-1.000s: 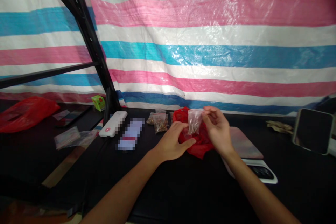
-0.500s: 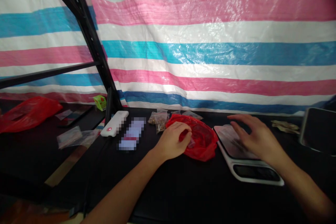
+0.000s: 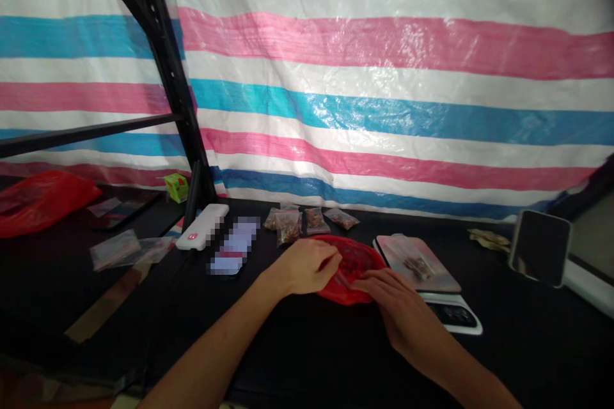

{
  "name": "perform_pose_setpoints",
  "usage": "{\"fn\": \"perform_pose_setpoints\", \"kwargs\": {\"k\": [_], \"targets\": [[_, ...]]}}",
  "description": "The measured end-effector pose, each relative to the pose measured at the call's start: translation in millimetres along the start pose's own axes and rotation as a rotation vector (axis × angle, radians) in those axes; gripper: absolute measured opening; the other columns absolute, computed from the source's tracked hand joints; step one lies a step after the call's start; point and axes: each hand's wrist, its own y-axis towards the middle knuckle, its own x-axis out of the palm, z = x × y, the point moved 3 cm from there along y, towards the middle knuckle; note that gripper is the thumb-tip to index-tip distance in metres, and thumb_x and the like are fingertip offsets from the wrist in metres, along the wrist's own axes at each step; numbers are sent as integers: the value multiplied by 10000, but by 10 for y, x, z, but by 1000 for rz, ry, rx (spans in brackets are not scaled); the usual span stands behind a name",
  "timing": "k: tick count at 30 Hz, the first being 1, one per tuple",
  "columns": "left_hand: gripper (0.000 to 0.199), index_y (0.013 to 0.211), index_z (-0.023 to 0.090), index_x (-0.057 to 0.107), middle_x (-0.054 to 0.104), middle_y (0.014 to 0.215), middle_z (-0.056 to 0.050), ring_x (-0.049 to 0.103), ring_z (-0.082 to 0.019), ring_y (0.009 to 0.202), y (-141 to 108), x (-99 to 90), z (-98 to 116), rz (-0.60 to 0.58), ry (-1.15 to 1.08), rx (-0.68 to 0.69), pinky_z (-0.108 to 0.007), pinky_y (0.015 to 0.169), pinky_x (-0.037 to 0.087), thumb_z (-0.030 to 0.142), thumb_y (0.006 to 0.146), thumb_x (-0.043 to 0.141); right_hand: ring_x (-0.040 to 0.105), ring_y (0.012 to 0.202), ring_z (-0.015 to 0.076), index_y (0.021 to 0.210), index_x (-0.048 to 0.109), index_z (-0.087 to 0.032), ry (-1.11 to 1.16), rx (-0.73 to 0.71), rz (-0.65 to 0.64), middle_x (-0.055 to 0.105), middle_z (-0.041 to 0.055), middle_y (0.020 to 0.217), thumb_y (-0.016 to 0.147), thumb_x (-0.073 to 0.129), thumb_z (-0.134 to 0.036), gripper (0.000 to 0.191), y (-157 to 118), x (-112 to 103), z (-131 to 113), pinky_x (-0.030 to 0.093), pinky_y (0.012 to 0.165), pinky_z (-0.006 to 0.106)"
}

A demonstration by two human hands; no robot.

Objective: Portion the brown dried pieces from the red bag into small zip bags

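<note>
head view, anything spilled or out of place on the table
I see nothing spilled around the middle red bag. The one slightly odd item is the crumpled brownish piece to the right of the scale: its ragged shape contrasts with the smooth dark-screened device beside it, and I can't tell what it is.

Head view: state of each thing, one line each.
Central red bag: open
Left hand: curled at bag's left
Right hand: at bag's right edge
Scale: loaded, display unreadable
Packet on scale: contents inside
Packets behind: filled
Phone: screen lit, pixelated
Right panel: upright, dark
Left clear bags: lying flat
</note>
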Motion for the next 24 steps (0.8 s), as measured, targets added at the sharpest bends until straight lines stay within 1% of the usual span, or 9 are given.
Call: {"fn": "perform_pose_setpoints", "kwargs": {"k": [2,4,8,10,13,16,18,21,24], "targets": [[286,642,221,630,656,655,-48,616,-206,712,-10,46,2,-68,36,32,-325,778,490,183,914,553,646,1196,285,1428,610,-321,5,26,-8,714,67,1279,739,443,78,813,-33,-46,-21,506,1079,536],[306,547,222,573,600,579,-40,587,-206,691,-17,61,-7,-93,64,42,-328,770,482,150,843,594,656,1174,283,1464,576,-314,19,46,-11,717,71,1268,747,439,70,825,-74,-48,-59,520,1064,532],[334,482,209,544,534,584,-34,529,-177,614,-28,33,-53,-92,139,-30,-319,663,435,177,803,631,630,1266,287,1500,525,-345,26,70,0,676,60,1372,781,456,31,814,-207,-52,-78,484,1124,567],[349,498,200,565,543,613,-35,523,-165,600,-29,19,-68,-84,134,-56,-313,646,422,200,842,620,577,1358,302,1492,526,-362,23,95,69,628,46,1454,768,484,2,811,-299,-136,3,441,1170,592],[358,577,200,613,597,649,-44,573,-182,661,-16,-23,-68,-37,57,-35,-317,694,447,203,929,548,547,1398,336,1461,552,-357,46,198,306,615,49,1478,809,531,-92,704,-483,-388,267,445,1164,605],[258,759,199,686,712,846,-75,646,-223,874,7,-121,-65,67,-12,12,-343,846,486,188,957,520,548,1399,345,1426,578,-354,121,373,419,621,42,1476,879,541,-216,565,-709,-597,577,430,1177,595],[225,850,195,700,734,1003,-89,656,-237,999,15,-180,-88,108,-44,-6,-353,926,486,208,974,513,550,1398,348,1413,582,-342,168,482,485,631,45,1463,923,534,-310,494,-869,-664,722,424,1184,580],[275,844,191,686,727,976,-67,675,-211,939,14,-187,-152,61,-96,-102,-324,882,494,267,1015,485,577,1367,360,1387,599,-320,154,575,505,656,61,1430,950,550,-457,461,-1028,-650,818,438,1173,570],[310,826,184,684,702,899,-42,660,-178,839,10,-136,-196,37,-156,-147,-291,793,480,291,1031,477,608,1324,362,1403,589,-298,52,551,439,652,85,1431,959,560,-534,503,-987,-596,831,469,1141,565]]}}
